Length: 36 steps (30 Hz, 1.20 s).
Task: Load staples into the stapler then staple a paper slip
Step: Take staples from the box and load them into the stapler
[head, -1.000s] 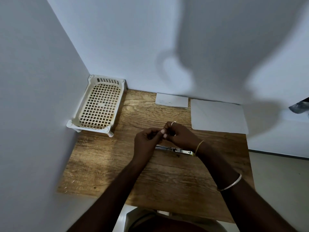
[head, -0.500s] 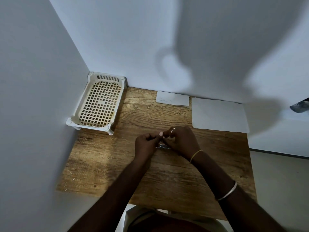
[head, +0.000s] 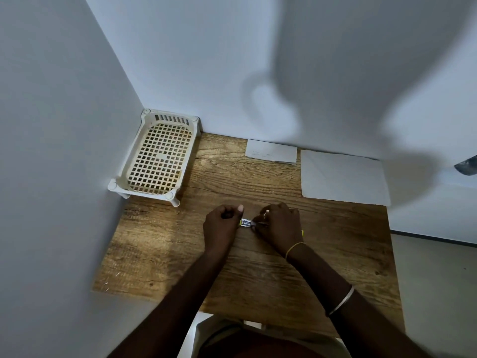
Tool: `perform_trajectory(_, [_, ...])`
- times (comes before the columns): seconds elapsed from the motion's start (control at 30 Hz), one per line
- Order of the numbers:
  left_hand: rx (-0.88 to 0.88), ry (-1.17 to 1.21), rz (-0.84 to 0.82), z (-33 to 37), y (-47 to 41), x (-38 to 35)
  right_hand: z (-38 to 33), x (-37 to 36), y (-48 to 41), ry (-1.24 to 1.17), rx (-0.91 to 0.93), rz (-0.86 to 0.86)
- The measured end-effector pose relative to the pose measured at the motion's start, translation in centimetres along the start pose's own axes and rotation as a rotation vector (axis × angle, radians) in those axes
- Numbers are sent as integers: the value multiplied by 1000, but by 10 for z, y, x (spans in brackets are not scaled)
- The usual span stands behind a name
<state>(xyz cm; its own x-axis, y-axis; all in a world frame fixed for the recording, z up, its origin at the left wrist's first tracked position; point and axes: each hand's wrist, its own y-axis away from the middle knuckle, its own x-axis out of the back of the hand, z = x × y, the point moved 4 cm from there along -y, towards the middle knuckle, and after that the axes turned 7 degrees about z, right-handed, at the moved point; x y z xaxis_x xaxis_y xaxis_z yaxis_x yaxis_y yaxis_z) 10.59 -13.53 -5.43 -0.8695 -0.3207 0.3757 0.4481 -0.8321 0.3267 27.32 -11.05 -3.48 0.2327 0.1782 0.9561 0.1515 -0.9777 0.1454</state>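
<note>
— Resting where, the stapler (head: 246,223)?
— On the desk (head: 160,244), between both hands; right hand (head: 280,226) fingers pinch its end, left hand (head: 222,226) curled shut beside it. Slip (head: 271,151) lies by the wall.

Wooden desk (head: 165,244) in white wall (head: 64,125) corner — grey floor (head: 438,280) right, large shadows.

Most of the stapler (head: 247,223) is hidden under the two hands; only a short metal stretch shows between the left hand (head: 222,228) and the right hand (head: 280,227), plus a yellow sliver by the right wrist. Whether staples sit in it is too small to tell. Faint marks on the small paper slip (head: 271,151) are unreadable. A dark object (head: 466,166) is cut off by the right edge.
</note>
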Motion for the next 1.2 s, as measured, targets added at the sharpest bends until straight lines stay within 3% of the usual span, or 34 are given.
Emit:
perform_trajectory(0.73, [-190,-209,-23,3,6,1,6,-9,3,29,-24,52])
perform_trajectory(0.93, [-370,-388,-40,9,8,-3,6,-7,4,-30,-14,80])
perform_trajectory(1.2, [-373,-419,-43,12,9,-5,0,-7,-3,2,24,44])
